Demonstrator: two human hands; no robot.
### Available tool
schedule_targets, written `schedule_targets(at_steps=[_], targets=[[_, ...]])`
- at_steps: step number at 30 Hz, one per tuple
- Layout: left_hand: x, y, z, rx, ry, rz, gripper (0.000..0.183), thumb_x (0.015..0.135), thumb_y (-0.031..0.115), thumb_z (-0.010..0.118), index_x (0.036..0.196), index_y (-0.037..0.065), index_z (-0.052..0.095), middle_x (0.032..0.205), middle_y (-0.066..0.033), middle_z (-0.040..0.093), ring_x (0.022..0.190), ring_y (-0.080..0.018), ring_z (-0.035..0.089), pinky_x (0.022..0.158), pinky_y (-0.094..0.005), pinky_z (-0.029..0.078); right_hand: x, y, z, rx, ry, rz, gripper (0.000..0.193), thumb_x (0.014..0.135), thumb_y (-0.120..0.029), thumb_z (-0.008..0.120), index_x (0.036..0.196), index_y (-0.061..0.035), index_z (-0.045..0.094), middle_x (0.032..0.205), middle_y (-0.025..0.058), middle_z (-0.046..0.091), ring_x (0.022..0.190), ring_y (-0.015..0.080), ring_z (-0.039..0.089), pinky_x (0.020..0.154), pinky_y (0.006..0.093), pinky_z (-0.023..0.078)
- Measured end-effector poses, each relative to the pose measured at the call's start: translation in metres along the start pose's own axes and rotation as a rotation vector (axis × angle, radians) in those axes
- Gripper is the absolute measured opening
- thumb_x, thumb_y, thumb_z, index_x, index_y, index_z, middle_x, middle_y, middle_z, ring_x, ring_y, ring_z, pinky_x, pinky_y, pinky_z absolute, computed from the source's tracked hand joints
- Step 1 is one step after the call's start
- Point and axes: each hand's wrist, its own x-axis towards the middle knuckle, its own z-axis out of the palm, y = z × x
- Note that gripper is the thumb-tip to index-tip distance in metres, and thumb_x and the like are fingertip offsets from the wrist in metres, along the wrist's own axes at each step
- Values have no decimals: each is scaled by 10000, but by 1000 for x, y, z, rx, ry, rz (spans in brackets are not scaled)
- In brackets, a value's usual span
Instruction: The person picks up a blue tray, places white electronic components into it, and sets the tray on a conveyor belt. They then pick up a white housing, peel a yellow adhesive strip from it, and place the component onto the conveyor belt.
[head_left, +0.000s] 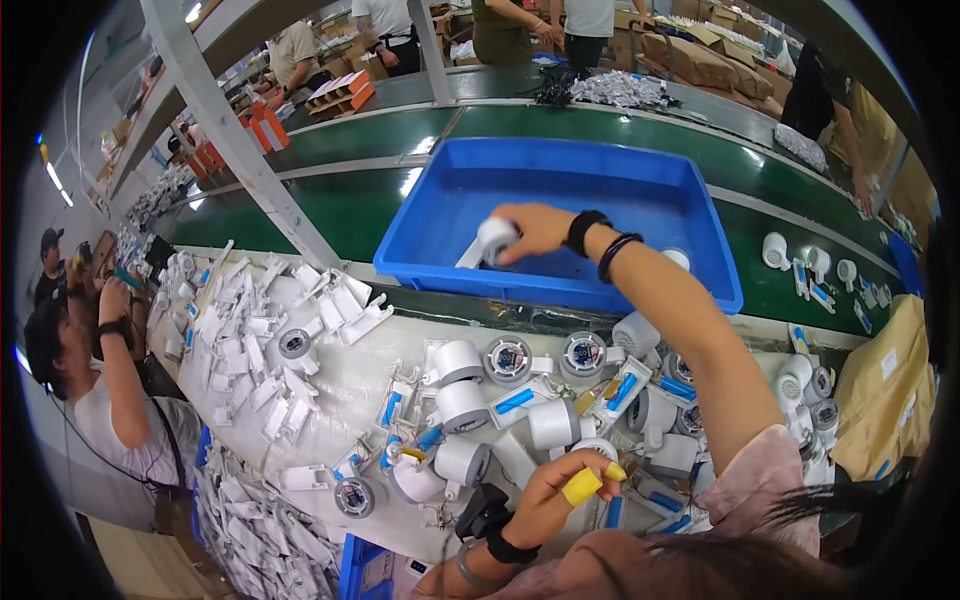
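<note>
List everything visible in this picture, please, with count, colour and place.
Large blue bin: one, blue, near belt
Belts: at least two, green, beyond the table
Table: one, whitish, under the parts
Round-headed units: many, white and grey, mostly table centre and right
Flat parts: many, white, table left and below
Cylinders: many, blue, among the units
Paper bag: one, brown, right edge
Boxes: several, orange, upper left
Heaps: at least two, black and silvery white, far belt
Posts: at least two, pale grey, behind
Other people: several, mixed clothing, left and back
Left hand: one, yellow finger wraps, bottom centre
Right hand: one, over the bin, holding a white unit
</note>
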Motion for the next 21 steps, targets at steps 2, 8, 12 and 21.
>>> schedule_targets(at_steps=[2,8,12,21], targets=[[-1,2,1,7,8,-7,239,983,168,467,1036,-32,588,926,-113,620,845,-172,593,782,-323,478,-11,-17,-21,395,134,144,638,760,-293,783,1276,-87,469,1097,114,622,930,205,637,646,314,561],[-4,-2,3,12,49,-14,222,975,164,483,1047,-20,584,903,-105,622,833,-180,595,790,-322,476,-53,-70,-75,645,287,99,601,815,-251,740,1297,-47,444,1082,124,620,945,197,638,697,315,580],[-2,-9,-11,33,-81,12,213,981,125,470,1139,8,549,1029,-99,617,918,-167,607,812,-303,496,-93,-102,-96,627,297,10,611,831,-236,723,1326,-45,420,1097,122,614,955,219,649,718,324,584],[0,-4,-3,94,57,15,259,978,209,479,1015,-26,581,884,-127,625,786,-217,611,739,-345,490,-198,-135,-26,860,6,-17,595,819,-228,730,1287,-41,414,1137,100,575,973,200,624,723,335,580]])
